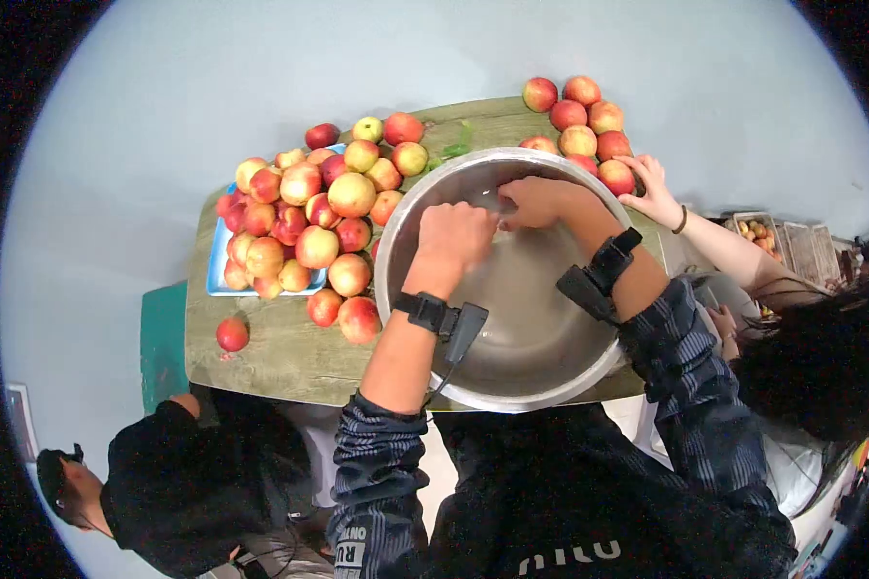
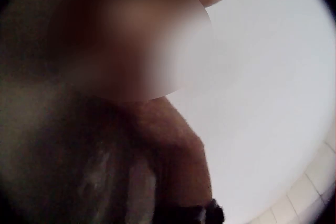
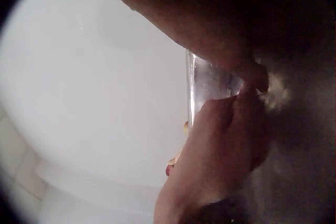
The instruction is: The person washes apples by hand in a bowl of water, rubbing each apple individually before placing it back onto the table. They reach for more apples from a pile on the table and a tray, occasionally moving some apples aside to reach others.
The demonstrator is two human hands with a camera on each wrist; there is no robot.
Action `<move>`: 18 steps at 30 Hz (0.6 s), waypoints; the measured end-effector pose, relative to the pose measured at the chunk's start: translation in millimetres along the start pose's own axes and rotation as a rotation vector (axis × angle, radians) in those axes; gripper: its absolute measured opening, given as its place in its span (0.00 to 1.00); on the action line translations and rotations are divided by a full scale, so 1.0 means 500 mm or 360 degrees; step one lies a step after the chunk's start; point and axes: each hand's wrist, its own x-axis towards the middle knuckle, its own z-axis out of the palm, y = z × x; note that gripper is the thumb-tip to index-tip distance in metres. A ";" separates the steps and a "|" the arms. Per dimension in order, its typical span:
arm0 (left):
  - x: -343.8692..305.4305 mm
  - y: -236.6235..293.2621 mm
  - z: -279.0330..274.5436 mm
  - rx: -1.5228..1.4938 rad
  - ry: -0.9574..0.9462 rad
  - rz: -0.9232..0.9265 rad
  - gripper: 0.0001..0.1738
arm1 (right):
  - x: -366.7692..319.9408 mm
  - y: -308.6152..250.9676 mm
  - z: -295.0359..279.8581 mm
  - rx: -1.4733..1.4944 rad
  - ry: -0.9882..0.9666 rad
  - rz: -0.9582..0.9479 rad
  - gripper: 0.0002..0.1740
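Observation:
A large steel basin (image 1: 594, 362) holds murky water, and both hands work inside it near its far side. Fingers curled under and knuckles up, the left hand (image 1: 457, 234) comes in from the near left. Opposite it, the right hand (image 1: 536, 203) reaches in with bent fingers pointing toward the left one. In the right wrist view the fingertips of the two hands (image 3: 215, 150) meet beside a small pale patch (image 3: 275, 94) at the water. I cannot tell whether anything is held between them. Most of the left wrist view is dark or blurred.
Nectarines (image 1: 352, 195) are heaped on a blue tray (image 1: 214, 275) left of the basin. More nectarines (image 1: 579, 141) lie behind it at right, where another person's hand (image 1: 655, 193) touches one. A second person (image 1: 203, 463) sits at lower left. Crates (image 1: 806, 253) stand far right.

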 end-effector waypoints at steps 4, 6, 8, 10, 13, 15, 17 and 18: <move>-0.028 -0.007 -0.046 -0.0064 0.0154 -0.0150 0.26 | -0.020 -0.015 -0.012 0.0214 -0.0077 0.0027 0.23; -0.049 0.001 -0.079 -0.0172 0.0161 -0.0124 0.25 | -0.015 -0.010 -0.009 0.0215 -0.0088 0.0019 0.22; -0.076 0.011 -0.099 -0.0108 0.0104 -0.0050 0.22 | -0.003 -0.002 0.006 0.0121 -0.0070 -0.0011 0.20; -0.092 0.001 -0.083 0.0036 0.0259 0.0091 0.21 | -0.002 -0.009 0.010 0.0113 -0.0057 -0.0034 0.19; -0.110 -0.015 -0.069 -0.0345 0.0537 0.0107 0.21 | -0.002 -0.022 0.006 0.0067 -0.0073 -0.0017 0.18; -0.123 -0.013 -0.064 -0.0199 0.0579 0.0105 0.23 | -0.001 -0.031 0.006 0.0010 -0.0064 -0.0025 0.17; -0.129 -0.018 -0.067 -0.0420 0.0543 0.0135 0.27 | 0.000 -0.031 0.007 -0.0059 -0.0018 -0.0065 0.17; -0.132 -0.025 -0.067 -0.0723 0.0475 0.0161 0.29 | -0.001 -0.032 0.010 0.0025 -0.0040 -0.0025 0.17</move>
